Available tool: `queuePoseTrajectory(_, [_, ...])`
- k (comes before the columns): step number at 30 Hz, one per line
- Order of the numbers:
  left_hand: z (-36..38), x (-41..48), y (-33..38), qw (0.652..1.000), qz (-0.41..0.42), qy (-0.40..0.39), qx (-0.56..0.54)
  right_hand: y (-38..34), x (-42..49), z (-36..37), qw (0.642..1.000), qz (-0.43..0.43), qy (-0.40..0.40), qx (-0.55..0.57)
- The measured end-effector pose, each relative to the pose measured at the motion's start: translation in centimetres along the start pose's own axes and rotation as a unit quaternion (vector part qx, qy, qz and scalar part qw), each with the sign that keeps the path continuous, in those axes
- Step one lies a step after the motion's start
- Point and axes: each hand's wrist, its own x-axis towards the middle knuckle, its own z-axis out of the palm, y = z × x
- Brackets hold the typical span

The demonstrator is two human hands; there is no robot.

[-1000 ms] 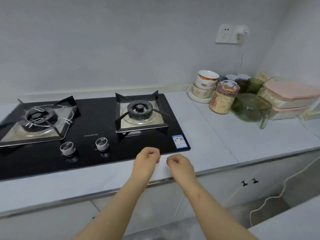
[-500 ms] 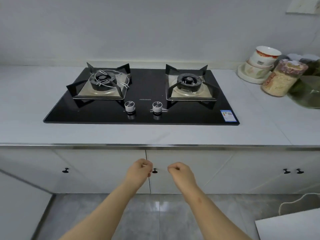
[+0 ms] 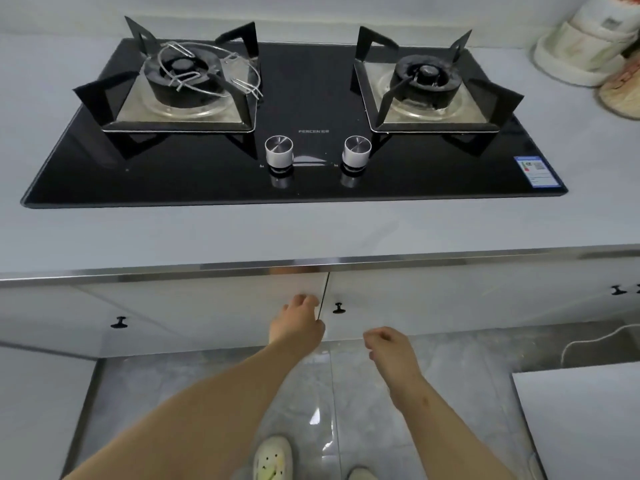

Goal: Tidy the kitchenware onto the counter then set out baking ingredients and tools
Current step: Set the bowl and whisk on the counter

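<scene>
My left hand [image 3: 298, 323] is closed at the right edge of the white cabinet door [image 3: 207, 306] under the counter, covering its knob. That door stands slightly ajar along the seam. My right hand [image 3: 391, 351] hangs below the neighbouring door [image 3: 450, 299], fingers loosely curled and holding nothing. This door's black knob [image 3: 337, 308] shows just right of the seam. Stacked white bowls [image 3: 581, 46] and a patterned jar [image 3: 623, 95] sit at the counter's far right, cut off by the frame edge.
A black two-burner gas hob [image 3: 304, 98] with two silver dials fills the middle of the grey counter [image 3: 311, 230]. A wire rack lies on the left burner [image 3: 183, 74]. A white panel [image 3: 581, 420] juts in at lower right. My shoes [image 3: 273, 459] stand on the grey tiled floor.
My view has dropped and moved closer to the cabinets. My left hand has reached forward to the left door's knob, and the door has come slightly ajar. My right hand stays low.
</scene>
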Motion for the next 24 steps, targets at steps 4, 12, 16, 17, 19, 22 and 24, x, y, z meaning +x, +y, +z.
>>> queuePoseTrajectory(4, [1.6,1.9,-0.9,0.998,-0.004,-0.043,0.052,2.1,0.5,0.0,1.000,0.023,0.005,0.011])
queuePoseTrajectory(12, [3.4,3.3,-2.3,0.997,-0.015,-0.058,0.057,3.3,0.0,-0.7,0.999,0.033,-0.014,0.022])
queuePoseTrajectory(16, [4.9,0.6,-3.1,0.996,-0.007,-0.062,0.064,1.8,-0.8,-0.4,0.999,-0.020,-0.030,0.007])
queuePoseTrajectory(17, [5.4,-0.4,-3.5,0.996,-0.008,-0.067,0.062,1.2,-1.2,-0.2,0.998,-0.043,-0.050,0.007])
queuePoseTrajectory(19, [6.3,-2.0,-4.2,0.996,-0.013,-0.072,0.057,-0.2,-2.1,0.6,0.991,-0.091,-0.092,-0.020])
queuePoseTrajectory(22, [6.8,-3.3,-4.7,0.996,-0.021,-0.072,0.040,-1.8,-3.1,1.7,0.973,-0.171,-0.149,-0.032])
queuePoseTrajectory(24, [6.9,-3.9,-4.6,0.997,-0.030,-0.069,0.029,-2.6,-3.7,2.3,0.958,-0.203,-0.201,-0.028])
